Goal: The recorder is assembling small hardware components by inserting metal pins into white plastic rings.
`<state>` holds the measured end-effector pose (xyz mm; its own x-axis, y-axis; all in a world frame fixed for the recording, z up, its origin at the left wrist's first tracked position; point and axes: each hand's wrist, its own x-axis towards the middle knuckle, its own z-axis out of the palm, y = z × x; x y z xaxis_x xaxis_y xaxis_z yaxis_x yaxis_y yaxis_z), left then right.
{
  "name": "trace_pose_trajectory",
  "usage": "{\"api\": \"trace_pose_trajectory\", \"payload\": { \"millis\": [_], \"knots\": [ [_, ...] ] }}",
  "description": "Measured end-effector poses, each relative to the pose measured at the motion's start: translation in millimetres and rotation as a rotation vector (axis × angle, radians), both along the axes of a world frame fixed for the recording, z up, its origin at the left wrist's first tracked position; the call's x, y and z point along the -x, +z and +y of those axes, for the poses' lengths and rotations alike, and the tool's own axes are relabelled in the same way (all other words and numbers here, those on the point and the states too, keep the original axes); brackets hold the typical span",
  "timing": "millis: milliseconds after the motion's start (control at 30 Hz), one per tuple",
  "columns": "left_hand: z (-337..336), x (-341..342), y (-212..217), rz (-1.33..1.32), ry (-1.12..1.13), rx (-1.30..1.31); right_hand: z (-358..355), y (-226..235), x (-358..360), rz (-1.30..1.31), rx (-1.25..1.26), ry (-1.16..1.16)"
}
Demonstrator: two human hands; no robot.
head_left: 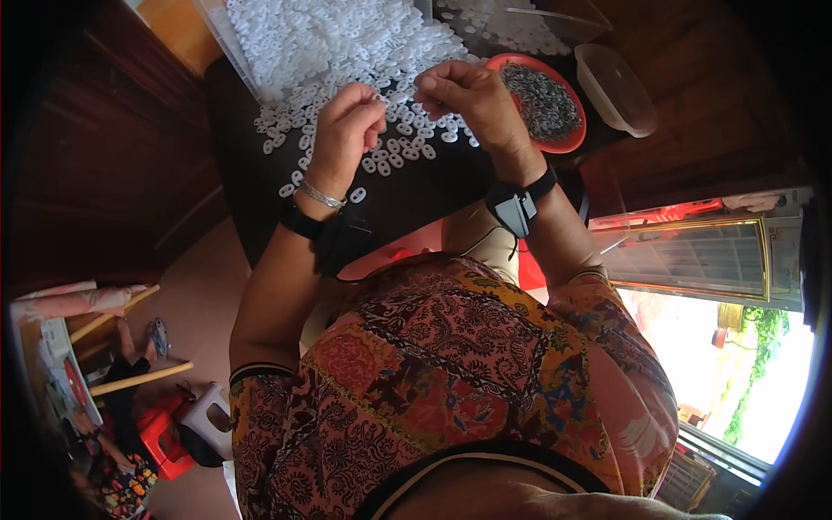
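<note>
Head view: left hand (347, 121), right hand (464, 95) pinching white rings (347, 43); red bowl (576, 130) beside.

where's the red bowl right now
In the head view the red bowl sits on the dark table at upper right, just beyond the right hand, with an empty clear plastic tub on its right.
</note>
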<state>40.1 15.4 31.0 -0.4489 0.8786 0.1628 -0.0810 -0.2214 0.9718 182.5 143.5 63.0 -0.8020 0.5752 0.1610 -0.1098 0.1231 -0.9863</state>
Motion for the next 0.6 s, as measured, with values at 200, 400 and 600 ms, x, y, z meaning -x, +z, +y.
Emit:
{"api": "trace_pose_trajectory", "payload": {
  "millis": [200,400,600],
  "knots": [
    [-6.1,-2.8,5.2,0.063,-0.019,-0.016,-16.0,-9.3,12.2,-0.007,-0.137,0.011],
    [-5.6,-3.9,6.6,0.109,-0.015,0.003,-21.9,-13.1,14.8,0.011,-0.095,0.051],
    [-5.2,-2.6,4.0,0.130,-0.015,0.018,-18.9,-18.1,16.2,0.038,-0.099,0.015]
  ]
}}
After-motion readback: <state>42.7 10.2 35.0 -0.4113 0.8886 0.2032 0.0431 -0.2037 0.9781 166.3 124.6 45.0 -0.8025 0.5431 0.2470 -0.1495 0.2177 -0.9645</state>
